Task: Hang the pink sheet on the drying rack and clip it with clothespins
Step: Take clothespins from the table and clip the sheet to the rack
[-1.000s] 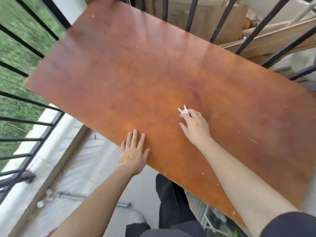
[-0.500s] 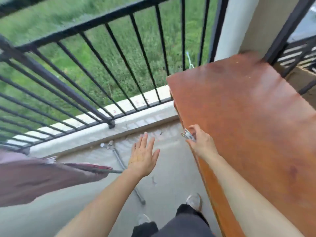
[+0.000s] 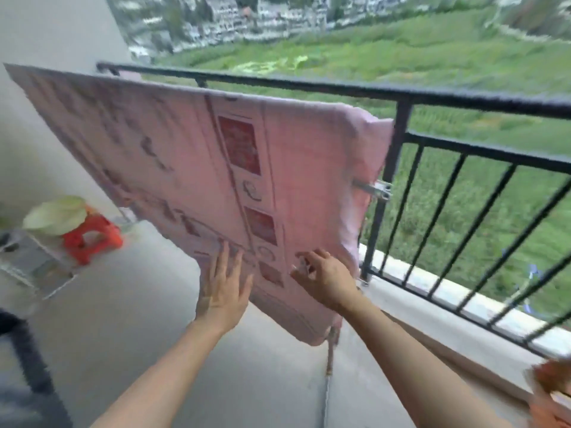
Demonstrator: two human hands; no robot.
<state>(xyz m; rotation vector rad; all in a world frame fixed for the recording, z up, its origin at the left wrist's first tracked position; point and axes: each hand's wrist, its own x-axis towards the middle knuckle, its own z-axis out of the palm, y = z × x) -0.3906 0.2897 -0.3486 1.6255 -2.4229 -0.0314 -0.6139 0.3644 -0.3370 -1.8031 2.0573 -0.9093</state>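
The pink sheet [image 3: 191, 168], printed with red panels, lies draped over the drying rack and hides most of it. Only a metal rack arm [image 3: 372, 189] at the right and a leg [image 3: 330, 350] below the sheet's low corner show. My left hand [image 3: 224, 285] is flat and open with its fingertips against the sheet's lower edge. My right hand [image 3: 324, 278] is just to the right, in front of the same edge, and pinches a small white clothespin [image 3: 301, 266] between thumb and fingers. The view is blurred.
A black balcony railing [image 3: 401, 97] runs behind and to the right of the rack, with grass beyond. An orange plastic stool [image 3: 92, 237] carrying a pale bowl stands at the left by the wall. A brown table corner [image 3: 550, 381] shows at the lower right.
My view has swung left, away from the brown table, to the sheet on the rack. Both hands have moved from the table up to the sheet's lower edge, the right one still holding the clothespin.
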